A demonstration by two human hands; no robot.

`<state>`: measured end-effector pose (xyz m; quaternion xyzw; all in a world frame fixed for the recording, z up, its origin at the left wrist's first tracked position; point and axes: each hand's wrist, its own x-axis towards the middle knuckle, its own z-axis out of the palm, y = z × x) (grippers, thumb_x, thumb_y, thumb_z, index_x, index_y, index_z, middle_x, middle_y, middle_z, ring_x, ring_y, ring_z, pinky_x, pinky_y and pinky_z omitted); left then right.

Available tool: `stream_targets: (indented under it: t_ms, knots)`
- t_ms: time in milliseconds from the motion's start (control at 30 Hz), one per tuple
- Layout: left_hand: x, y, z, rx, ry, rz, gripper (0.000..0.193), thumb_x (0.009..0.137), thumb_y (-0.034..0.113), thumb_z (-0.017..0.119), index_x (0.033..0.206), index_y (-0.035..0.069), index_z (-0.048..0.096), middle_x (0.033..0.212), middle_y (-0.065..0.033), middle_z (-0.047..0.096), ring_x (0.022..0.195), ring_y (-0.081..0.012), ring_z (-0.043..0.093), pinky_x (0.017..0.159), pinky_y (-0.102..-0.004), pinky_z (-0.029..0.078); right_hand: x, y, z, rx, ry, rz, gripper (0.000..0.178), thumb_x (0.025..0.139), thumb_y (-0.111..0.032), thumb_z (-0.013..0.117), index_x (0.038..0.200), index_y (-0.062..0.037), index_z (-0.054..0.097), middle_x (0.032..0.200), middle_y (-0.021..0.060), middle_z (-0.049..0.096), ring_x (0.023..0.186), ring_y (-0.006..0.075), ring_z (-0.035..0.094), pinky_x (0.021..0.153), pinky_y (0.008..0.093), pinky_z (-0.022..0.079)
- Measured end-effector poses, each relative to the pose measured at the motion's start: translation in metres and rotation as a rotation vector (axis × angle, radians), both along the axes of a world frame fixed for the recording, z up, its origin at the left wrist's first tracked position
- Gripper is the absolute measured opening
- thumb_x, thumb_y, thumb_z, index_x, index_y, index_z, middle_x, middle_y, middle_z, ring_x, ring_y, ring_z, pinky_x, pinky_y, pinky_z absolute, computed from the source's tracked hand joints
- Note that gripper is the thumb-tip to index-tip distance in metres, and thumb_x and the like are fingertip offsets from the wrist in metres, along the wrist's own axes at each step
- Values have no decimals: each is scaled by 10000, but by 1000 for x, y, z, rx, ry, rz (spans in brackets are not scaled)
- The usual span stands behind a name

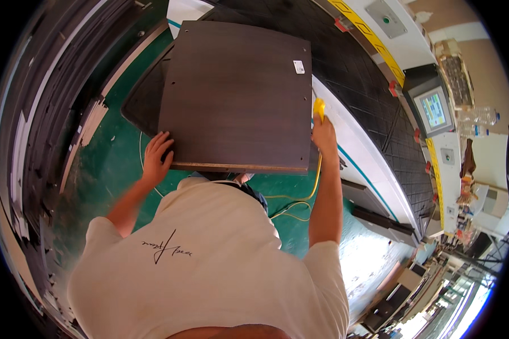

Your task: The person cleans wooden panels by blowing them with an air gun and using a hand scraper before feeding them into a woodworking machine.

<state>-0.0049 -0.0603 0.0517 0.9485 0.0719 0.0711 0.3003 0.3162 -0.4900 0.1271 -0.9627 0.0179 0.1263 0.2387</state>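
A large dark brown board (237, 101) lies in front of me, with small holes near its edges and a white label (298, 67) at its upper right. At the board's near left corner, my left hand (158, 155) grips the edge with the fingers and thumb. Beside the right edge, my right hand (324, 135) is closed around a yellow air blow gun (319, 107). A yellow hose (317, 179) hangs from that hand and loops down to the green floor. What carries the board is mostly hidden; a dark rounded surface (141, 101) shows past its left side.
To the right runs a long machine with a white side (367, 169), a black bed (373, 113) and a yellow-marked rail (379, 45). A control screen (434, 110) stands beyond it. Stacked dark boards (39, 158) line the left. Panels (373, 209) lean at the lower right.
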Motion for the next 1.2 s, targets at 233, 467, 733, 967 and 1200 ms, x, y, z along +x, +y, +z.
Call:
stream_targets:
  t_ms: [233,467,733,967,1200]
  knots:
    - [14,-34,-22,81,-146,538,365,969,175,658,1323,85,662,1517,-108,547,1409,-345,485,1122,-469,441,121,24,3,-57,-190,96,572,1062,-446,446,1124,92,628,846,195,674,656,264,700,658,390,549]
    - [16,-32,-25,89,-133,554,347,973,168,658,1304,65,671,1436,-115,618,1396,-340,496,1113,-462,455,104,17,38,14,-5,72,548,1054,-462,473,1124,61,622,751,110,594,610,205,618,634,337,532]
    - [15,-29,-31,87,-163,506,311,967,143,655,1262,53,684,1425,-137,620,1362,-352,517,1128,-468,429,-1,-63,59,-38,66,144,469,1081,-446,469,1025,1,601,724,45,571,584,147,565,585,311,473]
    - [15,-28,-31,122,-183,483,298,961,132,647,1247,52,675,1402,-143,622,1338,-367,528,1137,-478,412,-93,-78,124,10,318,18,414,1093,-398,489,1055,-2,604,712,49,574,599,149,572,587,315,473]
    - [16,-34,-31,129,-160,508,301,970,145,635,1257,62,672,1413,-135,617,1346,-369,522,1128,-471,425,-136,-128,138,-110,537,109,397,1089,-365,499,1125,14,610,732,68,613,638,162,614,618,329,506]
